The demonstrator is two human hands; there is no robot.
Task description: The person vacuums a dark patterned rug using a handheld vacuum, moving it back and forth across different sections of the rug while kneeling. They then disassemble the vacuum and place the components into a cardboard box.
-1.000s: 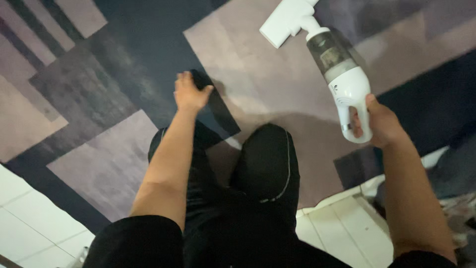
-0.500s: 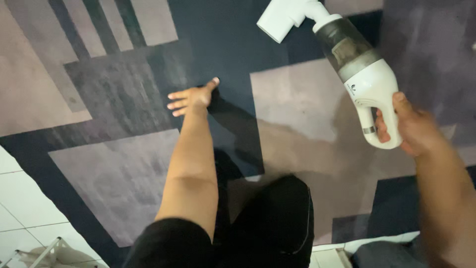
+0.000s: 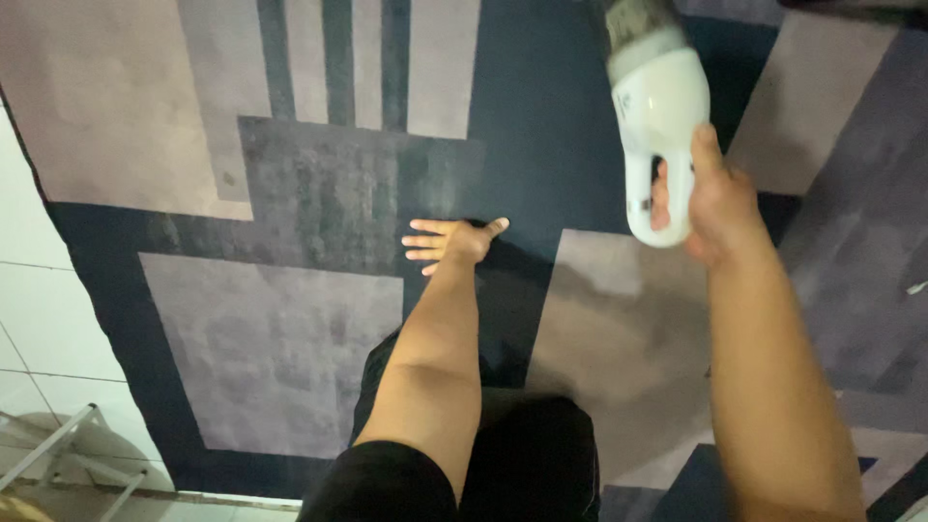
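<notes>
Over the patterned rug (image 3: 319,184), at the upper right of the view, the right hand (image 3: 710,198) grips a white handheld vacuum (image 3: 657,135) by its loop handle, fingers threaded through the opening and thumb laid along the outer side. Its long axis runs nearly straight up the frame, leaning slightly left, with the handle end nearest the person and the grey dust cup pointing away; the nozzle is cut off by the top edge, so whether it touches the rug cannot be told. The left hand (image 3: 452,240) lies flat and open on the dark blue band of the rug, fingers spread toward the left, holding nothing. Dark-clad knees (image 3: 527,454) rest on the rug below. White floor tiles (image 3: 39,319) border the rug at left, with a pale metal rack (image 3: 68,449) in the corner.

Half a second ago the whole vacuum showed, nozzle included, slanting up-left; now it stands steeper and higher in the frame. The left hand has stayed planted on the rug.
</notes>
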